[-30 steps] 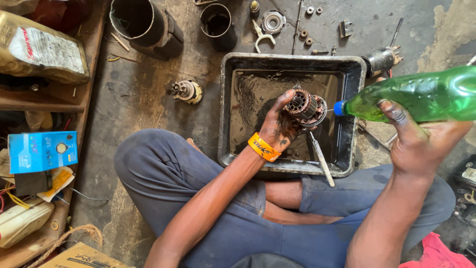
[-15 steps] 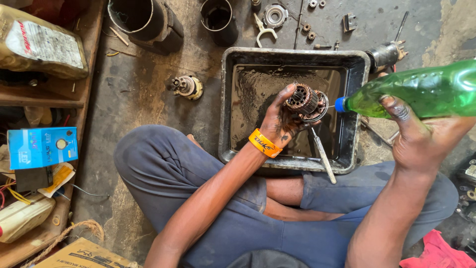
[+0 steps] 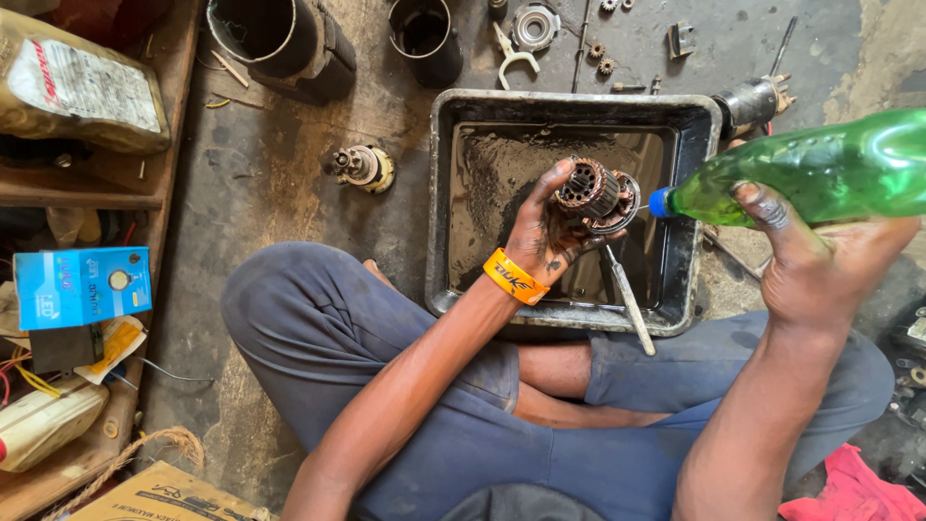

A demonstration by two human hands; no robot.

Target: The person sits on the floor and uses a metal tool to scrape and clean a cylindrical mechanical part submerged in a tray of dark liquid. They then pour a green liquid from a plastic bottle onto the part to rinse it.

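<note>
Armature (image 3: 598, 196) — a grimy, slotted metal rotor — is gripped in the left hand (image 3: 542, 236), fingers wrapped around its near end, held above the black metal tray (image 3: 442, 193) of dark liquid. Right hand (image 3: 820, 260) clasps a green plastic bottle (image 3: 810, 174), tilted sideways, its blue cap just beside the armature — a metal rod (image 3: 629, 304) leans over the tray's near rim

left hand (image 3: 542, 234) raised palm up, fingers curled and clamped, grimy, forearm angling up from lower left. right hand (image 3: 820, 260) just beside it, thumb stretched forward, fingers wrapped, wrist bent.
</note>
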